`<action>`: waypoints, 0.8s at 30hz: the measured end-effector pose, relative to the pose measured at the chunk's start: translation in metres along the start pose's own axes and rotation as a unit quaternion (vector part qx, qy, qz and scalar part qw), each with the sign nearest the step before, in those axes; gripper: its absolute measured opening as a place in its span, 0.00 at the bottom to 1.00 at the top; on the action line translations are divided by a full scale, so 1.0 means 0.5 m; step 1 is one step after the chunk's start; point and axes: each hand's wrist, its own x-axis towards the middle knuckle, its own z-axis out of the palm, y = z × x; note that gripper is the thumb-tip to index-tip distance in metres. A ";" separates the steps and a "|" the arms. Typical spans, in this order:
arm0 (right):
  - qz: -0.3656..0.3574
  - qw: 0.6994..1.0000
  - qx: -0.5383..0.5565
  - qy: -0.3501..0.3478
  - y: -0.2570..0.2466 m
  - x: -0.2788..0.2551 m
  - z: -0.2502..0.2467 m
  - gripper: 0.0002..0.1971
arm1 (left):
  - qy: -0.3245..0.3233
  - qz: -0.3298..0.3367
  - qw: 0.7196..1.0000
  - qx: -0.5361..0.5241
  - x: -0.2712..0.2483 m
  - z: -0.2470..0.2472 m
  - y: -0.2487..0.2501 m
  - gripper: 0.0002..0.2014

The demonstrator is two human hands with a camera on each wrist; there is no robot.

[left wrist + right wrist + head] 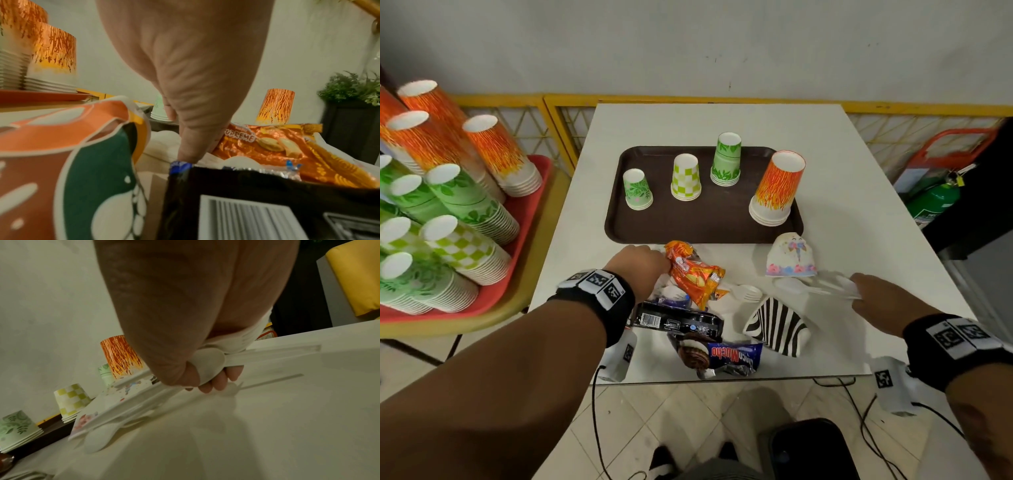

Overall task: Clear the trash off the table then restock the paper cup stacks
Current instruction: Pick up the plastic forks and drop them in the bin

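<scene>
Near the front of the white table (842, 192) lies a trash pile: an orange snack wrapper (695, 274) (267, 146), a black wrapper (678, 322) (246, 203), a Choco Mucho wrapper (726, 356), a crushed zebra-striped cup (777, 325) and a crushed floral cup (791, 257). My left hand (640, 263) (191, 142) reaches down into the pile against the orange wrapper's left edge; its fingertips are hidden. My right hand (876, 291) (213, 384) grips a bundle of white plastic cutlery (822, 286) (209, 360). A brown tray (705, 222) holds short upside-down cup stacks, among them an orange one (777, 190).
Tall stacks of orange, green and checkered cups stand on a red tray (524, 219) on a yellow table to the left. A white fork (746, 293) lies by the pile. A green fire extinguisher (935, 198) is at the right. A dark bin (808, 448) sits on the floor below.
</scene>
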 end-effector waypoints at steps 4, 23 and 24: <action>0.019 1.000 0.017 -0.002 0.000 -0.015 -0.015 0.18 | 0.000 0.018 0.999 0.033 0.006 -0.007 -0.003 0.21; 0.082 0.982 0.170 -0.009 -0.006 -0.073 -0.031 0.21 | -0.019 -0.004 1.000 -0.020 -0.010 -0.075 -0.048 0.11; 0.084 0.980 0.182 -0.015 -0.008 -0.079 -0.032 0.21 | -0.019 -0.009 0.999 -0.048 -0.015 -0.087 -0.054 0.10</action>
